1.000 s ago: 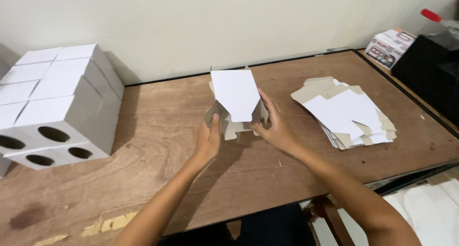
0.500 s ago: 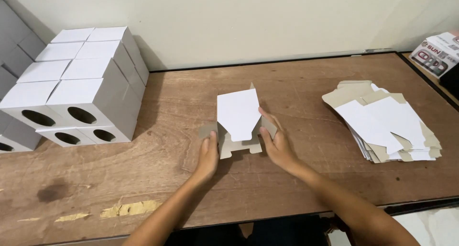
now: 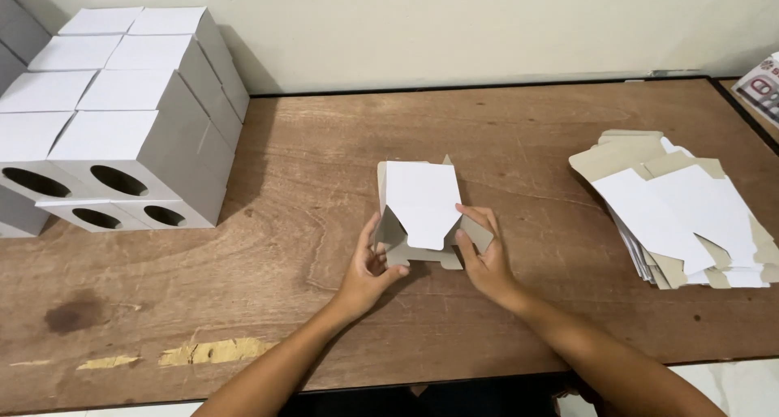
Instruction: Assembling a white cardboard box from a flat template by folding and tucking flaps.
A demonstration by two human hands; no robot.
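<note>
Head view, looking down on a brown wooden surface (image 3: 324,222) with a dark rim along its far edge. Near the middle lies a half-folded cardboard box (image 3: 422,210), white on the outside and grey-brown inside, its white flap facing up and its side panels raised. Both hands are on it, set apart at either flank. The left hand (image 3: 369,267) clasps the left side panel, thumb and fingers curled around the grey edge. The right hand (image 3: 485,259) presses the right side, its fingers (image 3: 475,218) spread along the flap's lower right edge and the panel beneath. The box rests on the surface between the two hands, just beyond the wrists.

On the left, well apart from the hands, stands a stack of finished white boxes (image 3: 114,133), arranged in rows, the front faces of the nearest ones showing dark oval cut-outs. On the right lies a loose pile of flat box blanks (image 3: 682,210), white sheets over grey-brown ones, fanned unevenly. At the far right corner a printed red-and-white carton (image 3: 763,84) is partly cut off by the frame. Torn yellowish tape marks (image 3: 211,352) and a dark stain (image 3: 73,313) show on the near left of the surface.
</note>
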